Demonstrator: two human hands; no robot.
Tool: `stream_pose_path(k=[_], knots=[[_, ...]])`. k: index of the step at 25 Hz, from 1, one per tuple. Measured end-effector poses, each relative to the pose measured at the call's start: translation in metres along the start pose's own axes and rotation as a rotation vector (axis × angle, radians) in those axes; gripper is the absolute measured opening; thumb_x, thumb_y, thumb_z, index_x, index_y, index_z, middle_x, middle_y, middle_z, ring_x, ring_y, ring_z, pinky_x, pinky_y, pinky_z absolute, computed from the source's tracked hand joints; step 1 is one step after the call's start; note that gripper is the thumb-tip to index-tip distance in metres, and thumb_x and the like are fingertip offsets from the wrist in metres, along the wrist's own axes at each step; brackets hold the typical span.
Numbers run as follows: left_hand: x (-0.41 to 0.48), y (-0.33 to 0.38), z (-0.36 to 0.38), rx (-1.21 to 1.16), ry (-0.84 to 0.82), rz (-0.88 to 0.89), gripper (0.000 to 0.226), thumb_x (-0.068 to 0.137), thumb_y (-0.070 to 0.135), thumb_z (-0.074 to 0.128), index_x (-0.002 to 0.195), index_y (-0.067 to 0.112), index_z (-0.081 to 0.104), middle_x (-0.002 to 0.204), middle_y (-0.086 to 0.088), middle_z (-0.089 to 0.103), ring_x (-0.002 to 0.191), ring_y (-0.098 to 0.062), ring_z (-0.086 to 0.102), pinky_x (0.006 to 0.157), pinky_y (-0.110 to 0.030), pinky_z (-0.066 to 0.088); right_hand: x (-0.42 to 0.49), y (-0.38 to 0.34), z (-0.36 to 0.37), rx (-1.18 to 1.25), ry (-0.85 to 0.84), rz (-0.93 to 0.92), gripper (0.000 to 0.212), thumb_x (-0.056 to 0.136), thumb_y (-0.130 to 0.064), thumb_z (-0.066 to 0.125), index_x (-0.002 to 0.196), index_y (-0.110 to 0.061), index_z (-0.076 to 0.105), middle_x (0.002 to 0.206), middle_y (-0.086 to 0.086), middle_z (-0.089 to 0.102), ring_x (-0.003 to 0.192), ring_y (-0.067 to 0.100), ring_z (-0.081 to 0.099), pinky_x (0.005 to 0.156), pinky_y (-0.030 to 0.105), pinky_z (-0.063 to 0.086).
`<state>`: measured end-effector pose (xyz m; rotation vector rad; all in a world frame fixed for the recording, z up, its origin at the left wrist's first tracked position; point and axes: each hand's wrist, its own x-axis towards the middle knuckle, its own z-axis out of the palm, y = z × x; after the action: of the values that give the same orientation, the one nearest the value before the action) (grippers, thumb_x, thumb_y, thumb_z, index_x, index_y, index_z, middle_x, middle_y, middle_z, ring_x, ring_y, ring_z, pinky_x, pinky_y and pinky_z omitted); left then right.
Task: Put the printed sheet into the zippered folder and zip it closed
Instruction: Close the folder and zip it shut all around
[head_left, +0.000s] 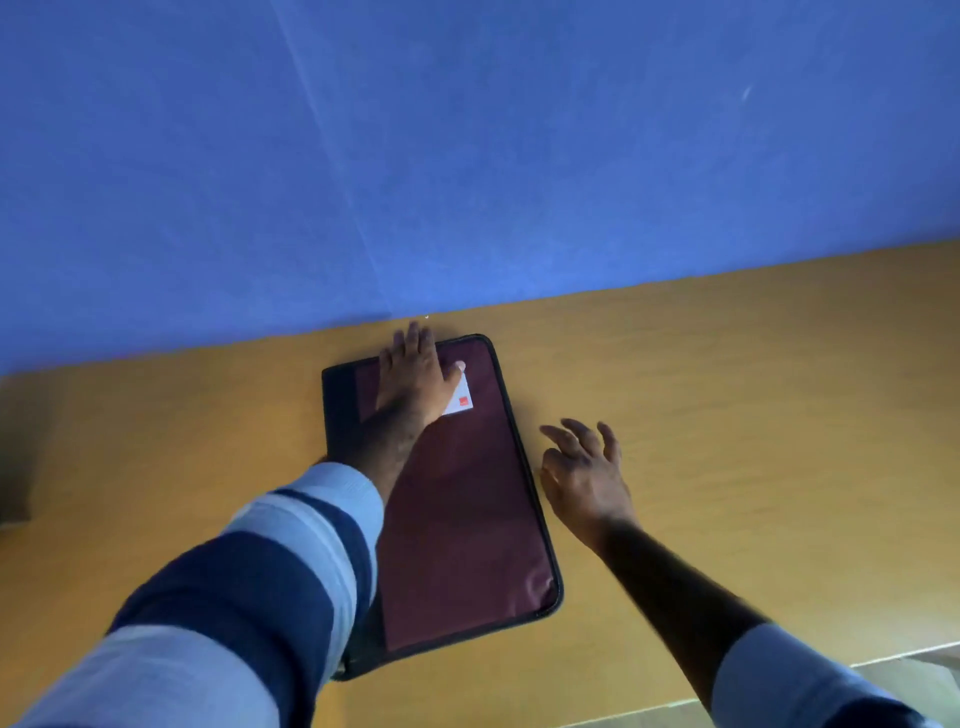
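The striped blue and pale left sleeve (249, 597) covered the near left corner of the maroon, black-edged zippered fabric folder (467, 519) and ran off the bottom edge. The flat left hand (413, 376) hid part of a white label with a red mark (462, 402), its print too small to read. The zip pull could not be made out. The right hand (587, 478) was slightly blurred, its pale sleeve (789, 680) cut off below. A dark shape (15, 467) was cropped at the left edge.

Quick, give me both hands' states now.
Left hand: open, flat on the maroon zippered fabric folder.
Right hand: open, fingers spread, holding nothing.
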<state>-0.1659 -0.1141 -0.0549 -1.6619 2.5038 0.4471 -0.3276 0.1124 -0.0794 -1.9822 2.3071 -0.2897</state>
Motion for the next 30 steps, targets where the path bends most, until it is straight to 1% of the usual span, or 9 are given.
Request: stream_pose_path(k=[2,4,11,15,18,20,22,26,30], knots=[[0.023,0.001,0.002,-0.011,-0.012,-0.004,0.070,0.098,0.057,0.042,0.146,0.005,0.043,0.154,-0.016,0.042,0.144,-0.034,0.035,0.119,-0.051,0.024,0.008,0.003,-0.002,-0.014,0.014,-0.021,0.005,0.088,-0.019,0.073,0.084,-0.016,0.072,0.141,0.004,0.063,0.140,0.031,0.047,0.114,0.068,0.029],[0.031,0.003,0.007,-0.045,0.005,0.016,0.059,0.097,0.052,0.045,0.134,0.007,0.054,0.141,-0.013,0.055,0.133,-0.031,0.048,0.115,-0.049,0.030,0.017,0.004,-0.001,-0.026,0.017,-0.022,0.005,0.089,-0.018,0.073,0.085,-0.016,0.072,0.142,0.004,0.062,0.141,0.032,0.047,0.114,0.069,0.027],[0.029,0.009,0.017,-0.136,0.055,0.132,0.041,0.095,0.040,0.049,0.124,0.011,0.057,0.128,-0.009,0.063,0.122,-0.030,0.055,0.112,-0.047,0.033,0.081,0.014,-0.003,-0.074,0.039,-0.004,0.002,0.088,-0.013,0.073,0.089,-0.014,0.071,0.144,0.007,0.060,0.137,0.035,0.049,0.114,0.072,0.022],[0.022,0.021,0.020,-0.168,0.072,0.200,0.033,0.094,0.035,0.051,0.113,0.009,0.059,0.117,-0.010,0.064,0.113,-0.030,0.058,0.109,-0.047,0.035,0.119,0.025,-0.010,-0.096,0.059,0.026,0.004,0.089,-0.014,0.073,0.092,-0.013,0.072,0.137,0.009,0.065,0.128,0.035,0.057,0.114,0.070,0.023],[0.017,0.028,0.023,-0.183,0.065,0.243,0.031,0.095,0.033,0.050,0.113,0.010,0.059,0.116,-0.008,0.064,0.112,-0.028,0.057,0.111,-0.047,0.035,0.143,0.035,-0.011,-0.100,0.041,0.019,0.006,0.089,-0.009,0.070,0.092,-0.014,0.071,0.116,0.009,0.071,0.109,0.033,0.065,0.104,0.056,0.038],[0.019,0.029,0.025,-0.169,0.055,0.249,0.034,0.095,0.033,0.049,0.118,0.011,0.059,0.122,-0.008,0.062,0.117,-0.028,0.056,0.112,-0.047,0.034,0.160,0.034,-0.011,0.072,-0.050,0.089,0.008,0.095,-0.011,0.062,0.093,-0.015,0.069,0.097,0.007,0.071,0.088,0.030,0.067,0.083,0.040,0.047],[0.022,0.029,0.025,-0.143,0.057,0.246,0.037,0.097,0.036,0.049,0.122,0.013,0.061,0.125,-0.009,0.059,0.118,-0.029,0.055,0.111,-0.046,0.035,0.176,0.028,-0.013,0.322,-0.170,0.282,0.010,0.097,-0.015,0.061,0.098,-0.015,0.070,0.093,0.003,0.070,0.081,0.025,0.065,0.071,0.038,0.056],[0.031,0.042,0.016,-0.115,0.075,0.270,0.037,0.098,0.046,0.053,0.113,0.016,0.068,0.113,-0.011,0.061,0.105,-0.030,0.059,0.094,-0.042,0.044,0.196,0.030,-0.025,0.765,-0.326,0.536,0.009,0.090,0.002,0.062,0.091,-0.002,0.071,0.085,0.014,0.072,0.075,0.029,0.067,0.064,0.038,0.054],[0.046,0.066,0.009,-0.118,0.028,0.284,0.038,0.098,0.051,0.053,0.109,0.020,0.074,0.107,-0.006,0.069,0.101,-0.027,0.065,0.085,-0.038,0.047,0.203,0.028,-0.035,0.843,-0.373,0.595,0.010,0.092,0.002,0.063,0.090,-0.002,0.072,0.084,0.014,0.073,0.076,0.024,0.066,0.063,0.030,0.052]])
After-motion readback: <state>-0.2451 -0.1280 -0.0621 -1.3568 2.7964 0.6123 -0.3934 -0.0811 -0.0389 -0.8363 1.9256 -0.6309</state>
